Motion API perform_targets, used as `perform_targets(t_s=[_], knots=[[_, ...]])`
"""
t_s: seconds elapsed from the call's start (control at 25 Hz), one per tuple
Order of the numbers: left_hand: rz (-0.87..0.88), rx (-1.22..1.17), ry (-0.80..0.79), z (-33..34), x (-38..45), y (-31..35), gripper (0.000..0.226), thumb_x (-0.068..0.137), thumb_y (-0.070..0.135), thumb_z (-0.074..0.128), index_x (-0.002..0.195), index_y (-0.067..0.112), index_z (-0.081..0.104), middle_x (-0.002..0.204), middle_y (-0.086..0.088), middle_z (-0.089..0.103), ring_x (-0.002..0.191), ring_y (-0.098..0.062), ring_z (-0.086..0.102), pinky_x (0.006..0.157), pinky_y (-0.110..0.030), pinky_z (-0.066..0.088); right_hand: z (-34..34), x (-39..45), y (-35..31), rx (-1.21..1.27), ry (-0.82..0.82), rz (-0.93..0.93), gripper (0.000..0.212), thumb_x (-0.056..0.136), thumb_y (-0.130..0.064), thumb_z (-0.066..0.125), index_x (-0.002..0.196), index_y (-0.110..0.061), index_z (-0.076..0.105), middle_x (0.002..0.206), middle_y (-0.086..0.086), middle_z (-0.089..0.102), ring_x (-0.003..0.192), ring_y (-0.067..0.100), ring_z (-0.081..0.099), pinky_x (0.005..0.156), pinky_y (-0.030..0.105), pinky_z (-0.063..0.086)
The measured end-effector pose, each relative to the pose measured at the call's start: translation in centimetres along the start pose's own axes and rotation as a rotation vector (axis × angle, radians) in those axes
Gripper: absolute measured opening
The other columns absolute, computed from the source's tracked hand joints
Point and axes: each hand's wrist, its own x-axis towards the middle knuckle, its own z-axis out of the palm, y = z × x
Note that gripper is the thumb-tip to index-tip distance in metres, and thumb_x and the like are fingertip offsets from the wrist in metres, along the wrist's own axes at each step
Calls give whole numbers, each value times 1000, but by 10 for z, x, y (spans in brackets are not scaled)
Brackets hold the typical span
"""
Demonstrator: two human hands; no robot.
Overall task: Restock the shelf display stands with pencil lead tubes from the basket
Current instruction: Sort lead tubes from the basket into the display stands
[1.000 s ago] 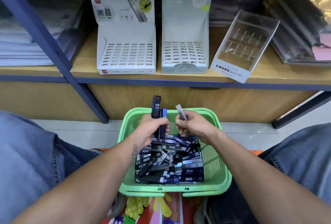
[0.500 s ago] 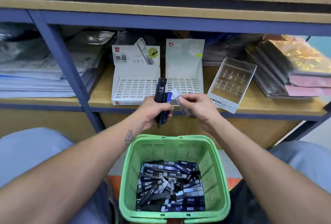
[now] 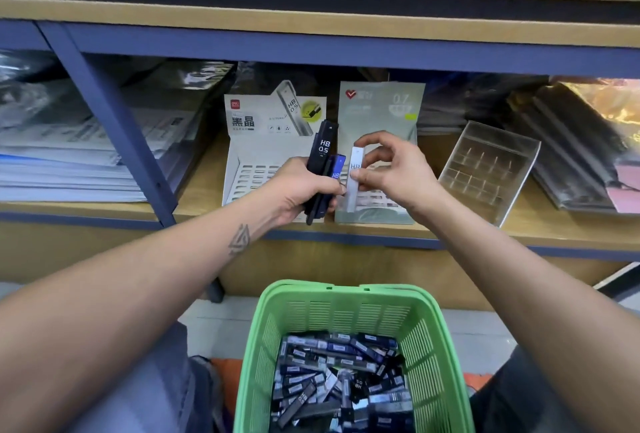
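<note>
A wooden shelf [image 3: 207, 204] with blue metal framing fills the view, and three display stands sit along it side by side: a white stand [image 3: 256, 141] on the left with a grid of slots, a pale green stand [image 3: 381, 110] marked 0.7 just beside it, and a clear plastic stand [image 3: 491, 169] tilted off to the right. Stacks of wrapped paper [image 3: 69, 155] lie on the far left of the shelf, dark folders [image 3: 568, 155] on the far right. Down below, one green basket [image 3: 346, 308] sits between the person's knees, heaped with dark lead tubes [image 3: 339, 384], too many and too jumbled to count. Two bare forearms reach up from either side of it. The left hand [image 3: 298, 193] is wrapped round a small bundle of tubes [image 3: 323, 162] held upright in front of the white stand: at least two, one black marked HB 0.5 and one blue; more I cannot tell. The right hand [image 3: 394, 173] pinches a single white tube [image 3: 354, 183] between thumb and fingertips, upright, just in front of the green stand and right beside the left hand's bundle.
</note>
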Motion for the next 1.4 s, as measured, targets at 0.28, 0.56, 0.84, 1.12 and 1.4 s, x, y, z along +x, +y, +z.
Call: perform_targets(t_s=[0.28,0.56,0.84,1.12,1.4], knots=[[-86,-24,113,-35,7,8,18,76,-5,78,88,1,67,73,-21,66,55,-27,61,60,-36,55,33,23,-7,-80,63,-92,24,86,-5,75,96,-21,61,92,9,68,71,25,74,66,30,60],[-149,-8,459,-132,-4,7,16,77,-12,72,88,-5,62,63,-22,62,47,-25,56,48,-31,51,118,66,-19,-297,124,-296,16,90,-9,73,100,-19,65,92,-7,66,78,7,66,76,29,57],[-148,68,570,-157,14,-6,31,74,-13,77,98,-7,59,76,-24,67,48,-26,58,46,-31,47,179,92,-13,-401,189,-323,16,92,-3,66,106,-9,65,98,6,69,89,24,66,81,45,55],[-165,358,621,-160,25,-16,39,65,-1,90,91,9,61,80,-10,69,49,-17,62,40,-23,50,199,101,-6,-493,173,-393,13,90,0,63,102,-6,65,96,10,70,88,29,63,76,40,51],[-195,401,609,-158,26,-20,32,68,-6,83,84,6,58,84,-18,72,61,-27,71,60,-39,62,201,115,-12,-630,133,-439,18,92,-1,60,101,-3,74,105,13,68,95,30,64,78,36,48]])
